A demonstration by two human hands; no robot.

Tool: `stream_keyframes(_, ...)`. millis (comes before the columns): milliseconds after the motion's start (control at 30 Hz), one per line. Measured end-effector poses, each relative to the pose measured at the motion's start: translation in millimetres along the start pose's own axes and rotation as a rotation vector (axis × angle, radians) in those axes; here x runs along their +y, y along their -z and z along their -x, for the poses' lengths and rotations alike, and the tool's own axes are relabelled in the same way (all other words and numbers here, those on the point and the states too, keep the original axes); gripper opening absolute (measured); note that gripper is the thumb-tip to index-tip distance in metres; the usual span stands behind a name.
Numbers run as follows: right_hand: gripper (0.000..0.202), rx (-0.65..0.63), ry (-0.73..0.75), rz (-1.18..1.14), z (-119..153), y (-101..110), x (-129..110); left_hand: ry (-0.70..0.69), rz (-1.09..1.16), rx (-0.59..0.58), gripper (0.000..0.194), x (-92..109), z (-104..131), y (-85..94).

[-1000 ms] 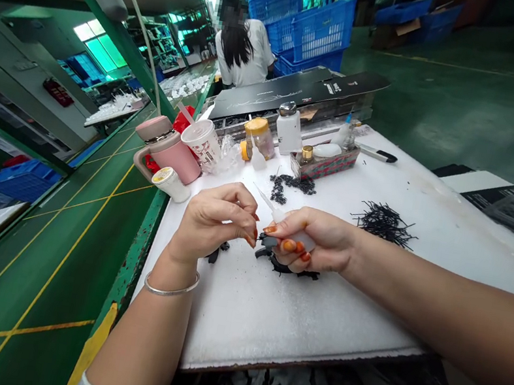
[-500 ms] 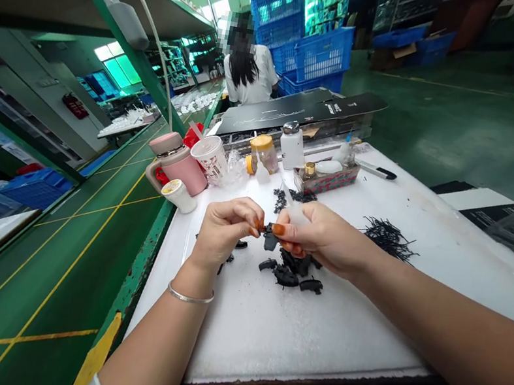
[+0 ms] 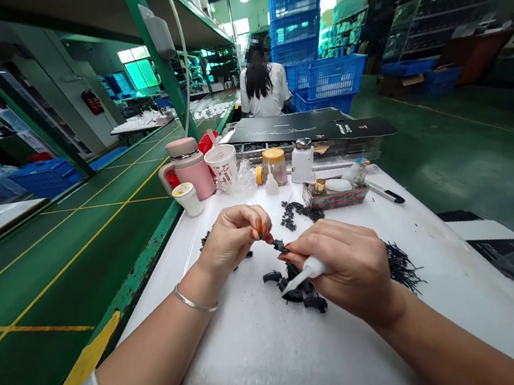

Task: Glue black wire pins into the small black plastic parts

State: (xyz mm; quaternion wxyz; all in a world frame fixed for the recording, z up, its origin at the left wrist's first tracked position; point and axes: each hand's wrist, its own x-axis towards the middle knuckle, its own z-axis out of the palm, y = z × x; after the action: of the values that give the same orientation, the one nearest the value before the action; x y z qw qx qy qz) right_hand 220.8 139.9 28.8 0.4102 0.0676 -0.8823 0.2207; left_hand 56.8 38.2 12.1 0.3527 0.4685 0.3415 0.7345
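Above the white tabletop (image 3: 307, 360), my left hand (image 3: 232, 238) is closed, its thumb and fingertips pinching one side of a small black plastic part (image 3: 280, 246). My right hand (image 3: 350, 269) grips the other side between thumb and forefinger. Tucked in the same hand is a white squeeze bottle (image 3: 316, 267), its tapered nozzle pointing down and left. Several curved black plastic pieces (image 3: 316, 303) lie in a loose pile below my hands. A few more dark pieces sit partly hidden behind my left hand. The part's exact kind is too small to tell.
Small black bits (image 3: 289, 217) lie farther back, and thin black strips (image 3: 404, 266) are heaped right of my right hand. A pink mug (image 3: 195, 174), jars, a bottle (image 3: 302, 162) and a small box (image 3: 340, 199) line the back. A green conveyor (image 3: 60, 264) runs along the left.
My right hand has turned over, so the squeeze bottle's nozzle has swung from pointing up to pointing down. The black part stays between both hands. The view has shifted slightly.
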Motion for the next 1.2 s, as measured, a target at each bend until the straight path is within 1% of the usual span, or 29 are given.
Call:
stream_keyframes(100, 0.012, -0.006, 0.048, 0.054, 0.4, 1.1, 0.0, -0.014, 0.008, -0.037, 0.014, -0.4, 0.5, -0.2)
stream_keyframes(200, 0.011, -0.014, 0.074, 0.077, 1.9, 1.0, 1.3, -0.015, 0.006, -0.058, 0.016, -0.4, 0.8, -1.0)
stream_keyframes(300, 0.007, 0.007, 0.113, 0.077, 2.6, 0.4, 2.2, 0.001, 0.003, -0.078, 0.018, -0.4, 0.8, -1.4)
stream_keyframes(433, 0.005, 0.008, 0.091, 0.045, 1.3, -0.5, 1.0, 0.014, 0.017, -0.093, 0.016, -0.2, 0.7, -1.1)
stream_keyframes(567, 0.005, 0.03, 0.009, -0.041, -0.8, -1.4, -1.6, 0.026, 0.014, -0.085, 0.017, 0.3, 0.8, -0.7)
stream_keyframes(667, 0.007, 0.048, -0.106, -0.161, -2.0, -2.3, -3.5, 0.03, 0.013, -0.073, 0.017, 0.5, 0.9, -0.6)
stream_keyframes(800, 0.018, -0.034, -0.326, -0.351, -2.5, -3.6, -4.5, 0.066, 0.032, -0.089, 0.018, 0.7, 1.1, -0.6)
stream_keyframes(867, 0.024, -0.058, -0.389, -0.425, -2.3, -3.9, -4.2, 0.089, 0.036, -0.099, 0.019, 0.8, 1.3, -0.5)
stream_keyframes(967, 0.025, -0.059, -0.409, -0.473, -2.0, -3.6, -3.6, 0.116, 0.06, -0.128, 0.019, 0.6, 1.6, -0.2)
stream_keyframes(1200, 0.026, -0.089, -0.394, -0.555, -2.1, -2.7, -6.2, 0.206, 0.108, -0.176, 0.022, -1.6, 3.2, 0.4)
